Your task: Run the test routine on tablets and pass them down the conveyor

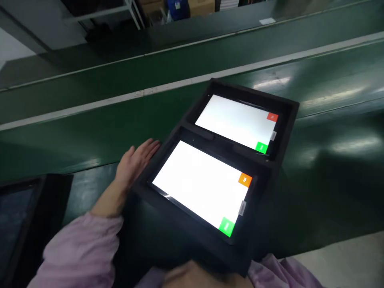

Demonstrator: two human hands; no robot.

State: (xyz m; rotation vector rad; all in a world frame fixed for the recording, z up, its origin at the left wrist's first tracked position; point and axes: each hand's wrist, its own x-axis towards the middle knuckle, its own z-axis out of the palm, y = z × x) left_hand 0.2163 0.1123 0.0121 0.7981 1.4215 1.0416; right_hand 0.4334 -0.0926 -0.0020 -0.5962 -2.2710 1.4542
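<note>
A black tray [286, 138] with two compartments sits at a slant on the green surface. In its near compartment lies a tablet [204, 186] with a lit white screen, an orange patch and a green patch. The far compartment holds a second tablet [237, 122], also lit white, with red and green patches. My left hand [136, 162] is open, its fingers stretched along the tray's left side. Low in the picture, my right hand [195, 276] is blurred and partly cut off, in front of the tray's near edge. Beside it shows a blurred greyish-purple patch that I cannot make out.
Another black tray [54, 200] with a dark-screened device [13, 216] stands at the left. A pale strip [168, 88] runs along the green surface behind the trays. Farther back are a white label [267, 21], a blue object [178, 9] and a shelf frame [132, 12].
</note>
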